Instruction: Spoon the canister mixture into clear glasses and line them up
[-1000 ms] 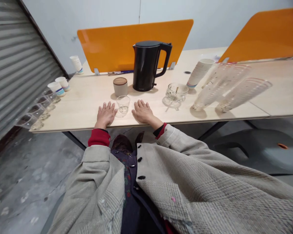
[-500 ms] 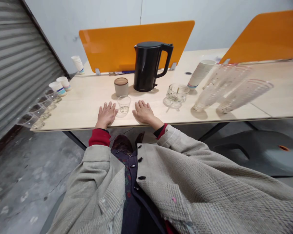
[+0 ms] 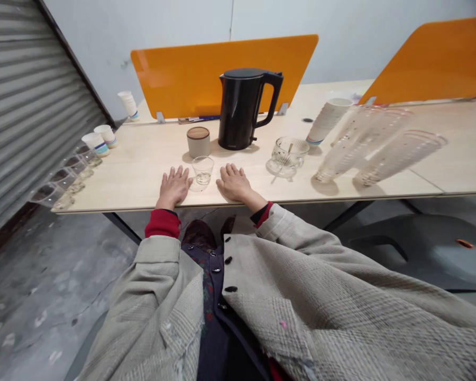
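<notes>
My left hand point(image 3: 175, 186) lies flat on the pale wooden table point(image 3: 143, 153), fingers spread, holding nothing. My right hand point(image 3: 233, 182) rests palm down in the same way, its fingers stretched out. Between the two stands a small clear cup point(image 3: 202, 169), upright, touched by neither hand as far as I can see. Just behind that cup is a grey canister point(image 3: 199, 144) with a wooden lid. A black electric kettle point(image 3: 240, 108) stands farther back, its handle toward the right. Right of my right hand sits a clear glass cup point(image 3: 287, 153) with a patterned side and a handle.
Stacked clear plastic cups point(image 3: 400, 156) and a stack of paper cups point(image 3: 329, 121) stand on the right. Along the left edge are several clear cups point(image 3: 63, 179), two paper cups point(image 3: 95, 143) and another paper stack point(image 3: 128, 105). An orange divider point(image 3: 182, 79) rises behind the kettle.
The whole view has shifted very slightly. Both hands stay flat in the same places on the table, and no object has moved.
</notes>
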The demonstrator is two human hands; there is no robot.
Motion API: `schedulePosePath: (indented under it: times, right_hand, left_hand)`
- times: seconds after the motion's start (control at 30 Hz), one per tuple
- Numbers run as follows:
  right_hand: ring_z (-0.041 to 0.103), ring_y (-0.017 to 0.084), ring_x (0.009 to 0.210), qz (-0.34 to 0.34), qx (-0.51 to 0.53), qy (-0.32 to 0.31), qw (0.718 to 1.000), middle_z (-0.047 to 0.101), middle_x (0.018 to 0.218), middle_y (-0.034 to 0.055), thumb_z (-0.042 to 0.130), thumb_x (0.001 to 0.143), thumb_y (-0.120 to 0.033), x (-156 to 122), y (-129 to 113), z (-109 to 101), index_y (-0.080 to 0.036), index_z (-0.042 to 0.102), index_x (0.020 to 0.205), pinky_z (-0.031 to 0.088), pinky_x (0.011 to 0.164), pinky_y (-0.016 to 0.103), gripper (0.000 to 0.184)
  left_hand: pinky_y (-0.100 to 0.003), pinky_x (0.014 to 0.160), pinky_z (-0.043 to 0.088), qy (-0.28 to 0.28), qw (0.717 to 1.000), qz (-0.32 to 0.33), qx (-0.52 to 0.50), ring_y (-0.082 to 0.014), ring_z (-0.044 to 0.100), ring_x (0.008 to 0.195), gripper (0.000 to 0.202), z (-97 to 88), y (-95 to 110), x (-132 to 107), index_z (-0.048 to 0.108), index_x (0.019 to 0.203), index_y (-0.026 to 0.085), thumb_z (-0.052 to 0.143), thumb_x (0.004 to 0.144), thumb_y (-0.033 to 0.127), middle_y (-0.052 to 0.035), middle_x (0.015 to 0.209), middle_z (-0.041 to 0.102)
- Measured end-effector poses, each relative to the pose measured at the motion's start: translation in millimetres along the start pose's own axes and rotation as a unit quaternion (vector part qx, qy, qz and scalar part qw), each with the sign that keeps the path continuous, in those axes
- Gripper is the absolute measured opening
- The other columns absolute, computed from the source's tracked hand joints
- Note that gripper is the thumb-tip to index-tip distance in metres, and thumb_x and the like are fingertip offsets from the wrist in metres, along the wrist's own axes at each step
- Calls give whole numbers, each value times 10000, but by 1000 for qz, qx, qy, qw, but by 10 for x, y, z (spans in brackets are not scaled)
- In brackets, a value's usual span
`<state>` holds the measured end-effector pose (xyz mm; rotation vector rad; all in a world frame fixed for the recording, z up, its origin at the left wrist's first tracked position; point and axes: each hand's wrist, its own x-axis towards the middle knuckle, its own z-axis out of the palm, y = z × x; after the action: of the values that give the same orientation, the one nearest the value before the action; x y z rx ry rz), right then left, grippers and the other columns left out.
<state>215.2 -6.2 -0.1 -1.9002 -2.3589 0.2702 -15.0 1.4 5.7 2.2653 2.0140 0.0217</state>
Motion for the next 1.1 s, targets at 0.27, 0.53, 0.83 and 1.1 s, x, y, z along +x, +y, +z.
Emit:
schedulePosePath:
  times: [0.27,0.53,0.83,1.1]
  right_hand:
    - [147,360,1741,2,-1,-4,1000,180,1852,227,279,1105,-395,3,-3,5,-28,281,1732,132,1403,582,726]
    - [149,372,1739,1,-2,-6,1000,182,1851,235,278,1105,-380,-32,-21,-32,-14,278,1732,136,1400,581,726]
    - [157,358,1740,4,-6,-4,1000,190,1852,222,288,1106,-383,-12,-17,-18,-27,293,1729,146,1402,579,717]
    - [163,370,1736,0,-6,-4,1000,197,1848,234,278,1109,-381,-25,-19,-34,-21,299,1720,153,1396,585,710]
  left_hand:
    - [-588,1418,116,6,1000,-2,4,-318,95,1753,705,35,-27,33,274,1776,258,180,1128,518,-32,1880,164]
    - [-594,1419,99,0,1000,-1,0,-333,87,1753,715,17,-14,19,258,1780,228,181,1125,504,-42,1881,145]
    - [-590,1419,104,1,1000,-2,-2,-330,92,1753,704,9,-10,15,266,1778,239,191,1130,506,-34,1881,151]
    - [-579,1421,100,-6,1000,-4,9,-339,81,1752,714,-11,8,-4,242,1782,219,171,1130,499,-43,1884,143]
